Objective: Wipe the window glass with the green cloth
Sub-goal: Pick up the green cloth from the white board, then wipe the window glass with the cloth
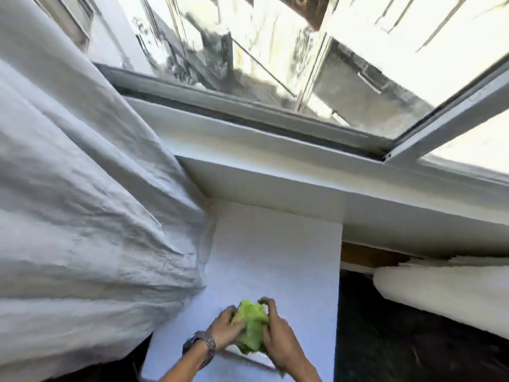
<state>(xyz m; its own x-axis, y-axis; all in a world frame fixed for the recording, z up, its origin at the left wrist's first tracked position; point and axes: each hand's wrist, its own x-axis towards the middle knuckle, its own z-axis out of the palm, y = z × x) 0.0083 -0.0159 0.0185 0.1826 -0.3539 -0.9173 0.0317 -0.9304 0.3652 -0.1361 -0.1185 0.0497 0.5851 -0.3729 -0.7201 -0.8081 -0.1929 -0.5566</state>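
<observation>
A crumpled green cloth (252, 326) is bunched between both my hands, low in the view in front of the white wall under the sill. My left hand (225, 330), with a watch on the wrist, grips its left side. My right hand (276, 336) grips its right side, fingers curled over the top. The window glass (248, 51) lies far above the hands, beyond the white sill, and looks streaky and smeared. Neither hand touches the glass.
A white curtain (77, 188) hangs bunched at the left, reaching the sill's corner. The white window sill (275, 172) and grey frame (248, 111) run across the middle. An angled frame bar (451, 117) stands at the right. A white radiator-like shape (440, 288) sits low right.
</observation>
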